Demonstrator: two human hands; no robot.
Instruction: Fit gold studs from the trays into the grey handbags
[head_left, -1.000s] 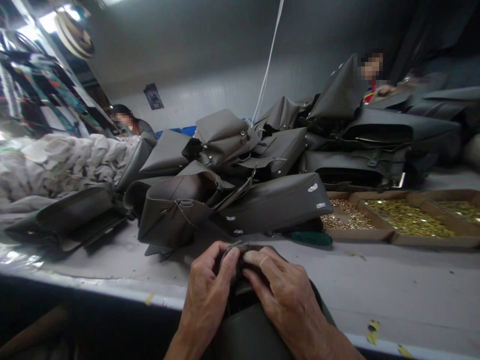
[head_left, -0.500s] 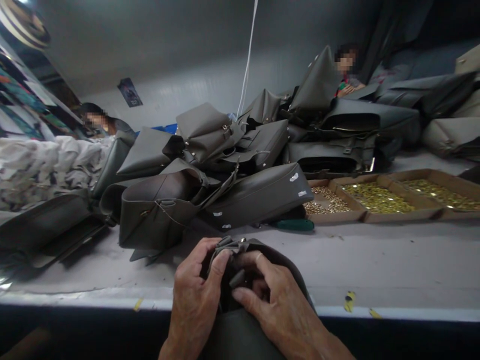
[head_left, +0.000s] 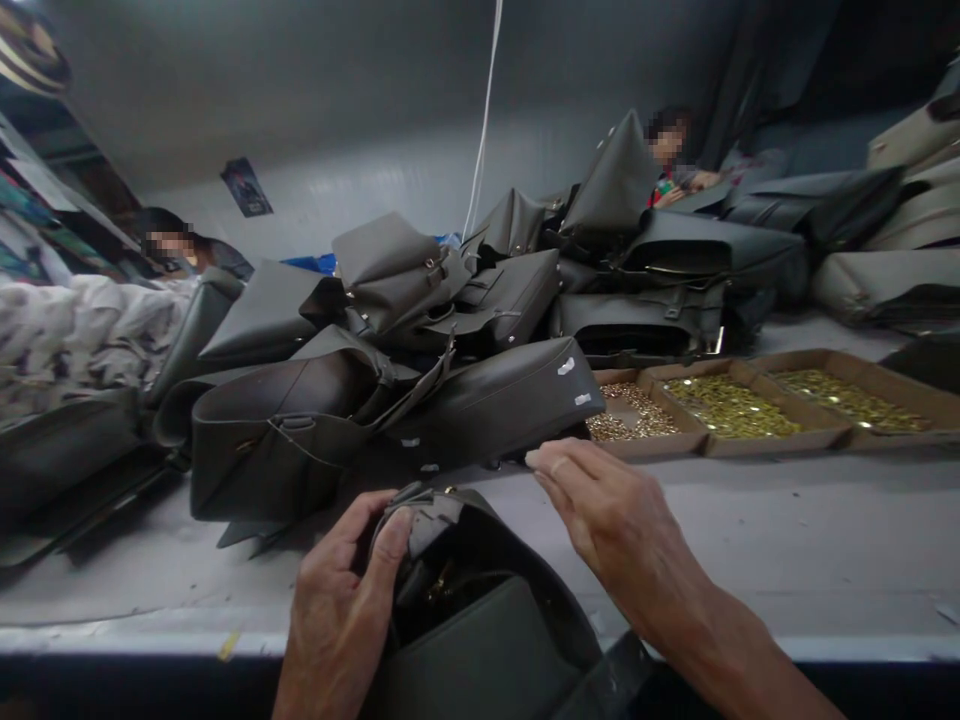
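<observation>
My left hand (head_left: 341, 590) pinches the folded upper edge of a dark grey leather handbag (head_left: 480, 640), thumb inside and fingers outside. The bag's mouth gapes toward me, with a bit of brass-coloured hardware (head_left: 441, 583) showing in its dark interior. Away from the bag, my right hand (head_left: 600, 500) is over the table, its fingers curled and pressed together beside the pile. It covers the spot where a green handle lay, so what is in the fingers is hidden. Just beyond it lies another grey bag (head_left: 502, 395) on its side, with white tabs on its base.
Grey handbags (head_left: 285, 430) are heaped across the table (head_left: 750, 540). Cardboard trays (head_left: 780, 440) of small gold and yellow metal pieces stand at the right. White wrapped bundles (head_left: 82, 340) lie at the left. Two people (head_left: 225, 258) (head_left: 686, 180) sit behind the heap.
My right hand has left the bag's opening and moved right and forward to the green handle's place, now covered. My left hand keeps its hold. The bag's mouth shows more widely.
</observation>
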